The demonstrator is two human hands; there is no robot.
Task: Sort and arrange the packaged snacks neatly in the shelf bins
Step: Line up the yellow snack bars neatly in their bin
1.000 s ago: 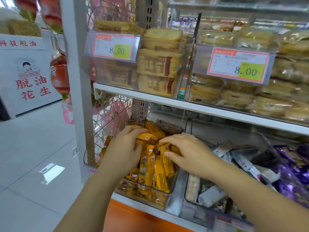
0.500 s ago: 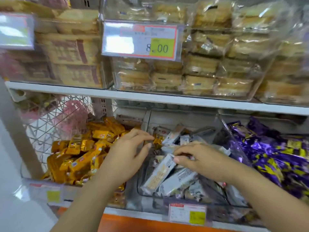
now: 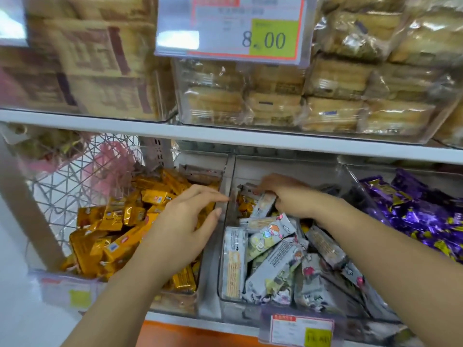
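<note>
— The snacks (image 3: 110, 236) in the left bin are golden yellow, some with a small white-and-red label.
— The middle bin's packets (image 3: 270, 259) are silver-grey, printed with cartoon figures in pale green, orange and pink.
— The wrappers (image 3: 426, 221) on the right are glossy purple with yellow patches.
— Above, the price tag (image 3: 233, 28) is white, edged red-orange, with a lime-green square reading 8.00.
— The strip (image 3: 188, 336) below the bins is orange.
</note>
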